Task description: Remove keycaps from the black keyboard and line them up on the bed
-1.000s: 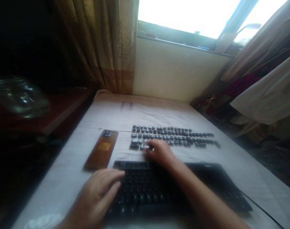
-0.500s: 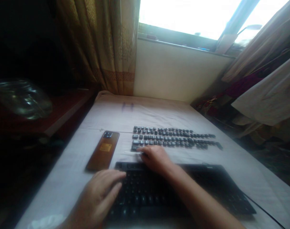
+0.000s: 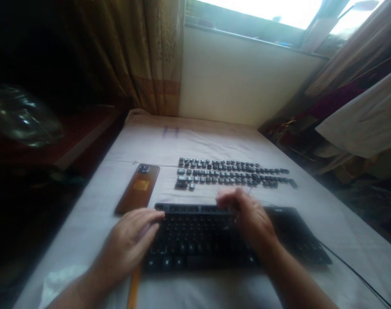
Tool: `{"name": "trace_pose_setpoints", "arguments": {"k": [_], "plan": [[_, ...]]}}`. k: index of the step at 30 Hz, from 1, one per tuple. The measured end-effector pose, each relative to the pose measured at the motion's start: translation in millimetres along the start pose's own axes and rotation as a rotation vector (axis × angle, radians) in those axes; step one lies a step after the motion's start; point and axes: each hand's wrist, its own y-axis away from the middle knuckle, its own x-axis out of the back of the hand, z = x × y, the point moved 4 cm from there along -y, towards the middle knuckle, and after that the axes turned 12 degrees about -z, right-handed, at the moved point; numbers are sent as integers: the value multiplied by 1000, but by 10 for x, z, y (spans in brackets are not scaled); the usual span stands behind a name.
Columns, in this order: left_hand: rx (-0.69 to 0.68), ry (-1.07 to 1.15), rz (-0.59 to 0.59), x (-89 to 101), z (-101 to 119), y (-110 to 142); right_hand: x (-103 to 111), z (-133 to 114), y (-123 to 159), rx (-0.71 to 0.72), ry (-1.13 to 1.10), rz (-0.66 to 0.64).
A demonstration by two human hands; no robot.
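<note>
A black keyboard (image 3: 195, 234) lies across the white-covered surface. Its upper left keys are off, while some keycaps remain along the bottom row. My left hand (image 3: 131, 240) grips the keyboard's left edge, fingertips at the upper corner and thumb just below. Over the upper middle of the keyboard is my right hand (image 3: 247, 214), smeared by motion, its fingers curled closed. A thin pale stick (image 3: 250, 189) pokes out above the knuckles; its lower part is hidden. Removed keycaps (image 3: 214, 174) stand in rows behind the keyboard, with a single keycap (image 3: 192, 186) in front at the left.
A brown phone (image 3: 140, 189) lies face down left of the keycaps. An orange strip (image 3: 134, 289) and a crumpled white tissue (image 3: 58, 281) are near my left forearm. The cable (image 3: 353, 270) runs off right. A glass bowl (image 3: 24, 116) stands on a side table.
My right hand has moved from the keycap rows back and rightward over the keyboard. A single keycap now shows at the left front of the rows. My left hand stays on the keyboard's edge.
</note>
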Motion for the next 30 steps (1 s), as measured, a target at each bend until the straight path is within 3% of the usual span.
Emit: {"name": "trace_pose_setpoints", "arguments": {"k": [5,10,16,22,30], "plan": [[45,-27,-20,-18,-47,-6,-163,10,213,-41,33,-61],[28,-54,-58,-45,-54,-5,-412,43,218,-124,87,-318],[28,-83,-106,-82,-49,5,-477,-36,211,21,192,-513],[19,-118,-116,-116,-11,8,-526,-127,238,221,296,-620],[58,-144,-133,-138,11,3,-596,-177,248,233,363,-696]]}}
